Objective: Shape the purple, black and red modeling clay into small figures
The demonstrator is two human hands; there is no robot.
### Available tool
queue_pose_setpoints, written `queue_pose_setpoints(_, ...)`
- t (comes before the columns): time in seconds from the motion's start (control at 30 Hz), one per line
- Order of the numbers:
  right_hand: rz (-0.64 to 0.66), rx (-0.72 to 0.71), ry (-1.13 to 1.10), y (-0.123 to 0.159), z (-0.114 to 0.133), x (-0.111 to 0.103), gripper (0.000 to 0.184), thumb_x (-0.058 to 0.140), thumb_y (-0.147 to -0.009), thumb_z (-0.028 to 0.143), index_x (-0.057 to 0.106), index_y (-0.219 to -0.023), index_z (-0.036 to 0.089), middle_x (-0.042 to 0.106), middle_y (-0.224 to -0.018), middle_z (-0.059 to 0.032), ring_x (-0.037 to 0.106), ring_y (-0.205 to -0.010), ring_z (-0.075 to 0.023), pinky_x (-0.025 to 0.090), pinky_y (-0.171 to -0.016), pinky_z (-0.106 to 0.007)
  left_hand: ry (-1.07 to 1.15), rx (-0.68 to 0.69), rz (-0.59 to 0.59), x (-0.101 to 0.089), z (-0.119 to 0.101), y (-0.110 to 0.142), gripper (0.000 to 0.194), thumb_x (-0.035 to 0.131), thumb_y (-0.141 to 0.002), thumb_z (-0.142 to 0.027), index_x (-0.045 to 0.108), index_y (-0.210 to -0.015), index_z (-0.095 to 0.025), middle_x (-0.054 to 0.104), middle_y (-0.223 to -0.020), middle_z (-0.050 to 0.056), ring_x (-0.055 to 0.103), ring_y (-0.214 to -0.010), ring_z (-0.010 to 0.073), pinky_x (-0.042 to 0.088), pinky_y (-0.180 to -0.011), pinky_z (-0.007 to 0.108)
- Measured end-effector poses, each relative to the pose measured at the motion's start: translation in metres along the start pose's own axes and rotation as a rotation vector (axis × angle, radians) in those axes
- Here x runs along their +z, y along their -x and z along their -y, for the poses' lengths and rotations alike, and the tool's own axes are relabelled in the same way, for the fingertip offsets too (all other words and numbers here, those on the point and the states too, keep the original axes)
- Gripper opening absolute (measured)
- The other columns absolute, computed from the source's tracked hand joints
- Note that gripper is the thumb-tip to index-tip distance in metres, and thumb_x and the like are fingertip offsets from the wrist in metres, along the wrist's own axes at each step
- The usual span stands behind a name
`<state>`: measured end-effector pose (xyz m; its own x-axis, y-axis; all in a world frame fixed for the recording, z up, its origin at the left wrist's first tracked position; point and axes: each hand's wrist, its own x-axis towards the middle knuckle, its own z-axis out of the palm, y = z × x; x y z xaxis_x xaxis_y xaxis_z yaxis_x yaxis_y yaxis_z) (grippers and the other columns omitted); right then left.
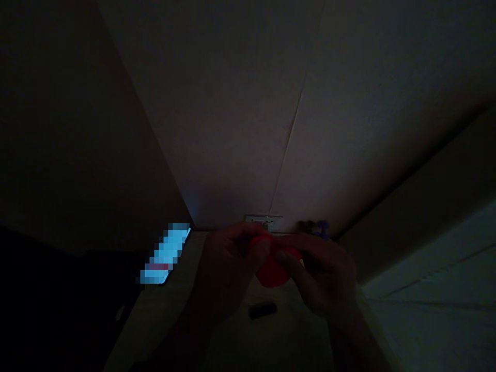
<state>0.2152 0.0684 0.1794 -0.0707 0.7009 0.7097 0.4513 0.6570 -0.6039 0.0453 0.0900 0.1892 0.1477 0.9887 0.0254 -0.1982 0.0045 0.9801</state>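
Both my hands hold a small red object (272,272) with a rounded lower edge, above a table. It is too dark to make out its kind. My left hand (232,258) pinches its upper left part between thumb and fingers. On the other side, my right hand (323,268) grips it with the thumb across its front and the fingers behind. A small dark block-shaped item (263,310) lies on the table (232,336) below the hands. The fingers hide much of the red object's top.
A lit phone-like screen (166,256), blurred out, is at the table's left side. Behind the hands, a socket plate (263,222) sits low on the wall (232,129). Dark and purplish items (315,227) stand at the back right. A pale surface (434,305) lies at right.
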Motion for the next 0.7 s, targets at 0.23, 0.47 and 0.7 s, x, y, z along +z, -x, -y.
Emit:
queue_pose_setpoints(0.23, -0.037, 0.049, -0.036, 0.0073, -0.0062, 0.0047, 0.021, 0.078, -0.092, 0.019, 0.077, -0.112, 0.027, 0.085, -0.100, -0.0008, 0.080, -0.078, -0.0161, 0.064, -0.071, -0.025, 0.021, 0.020, 0.045, 0.0006, -0.0025, -0.0028, 0.013, 0.081, -0.079, -0.027, 0.079, -0.089, -0.019, 0.080, -0.082, 0.002, 0.074, -0.072, 0.0161, 0.058, -0.064, 0.022)
queue_pose_setpoints(0.47, -0.001, -0.031, 0.053, 0.0043, -0.0025, 0.0032, 0.006, 0.078, -0.093, 0.020, 0.075, -0.095, 0.025, 0.082, -0.081, 0.0037, 0.076, -0.067, -0.0125, 0.060, -0.067, -0.021, -0.144, 0.046, 0.133, -0.0063, -0.0003, -0.0020, 0.016, 0.071, -0.090, -0.029, 0.078, -0.080, -0.019, 0.075, -0.073, 0.000, 0.066, -0.066, 0.0128, 0.051, -0.059, 0.019)
queue_pose_setpoints(0.7, -0.042, 0.004, -0.005, 0.0055, -0.0045, 0.0045, 0.018, 0.080, -0.091, 0.020, 0.077, -0.108, 0.027, 0.084, -0.095, 0.0013, 0.079, -0.078, -0.0147, 0.063, -0.073, -0.023, -0.070, 0.059, 0.073, -0.0021, -0.0060, -0.0004, 0.010, 0.076, -0.085, -0.027, 0.079, -0.082, -0.019, 0.078, -0.077, 0.001, 0.069, -0.070, 0.0140, 0.053, -0.062, 0.020)
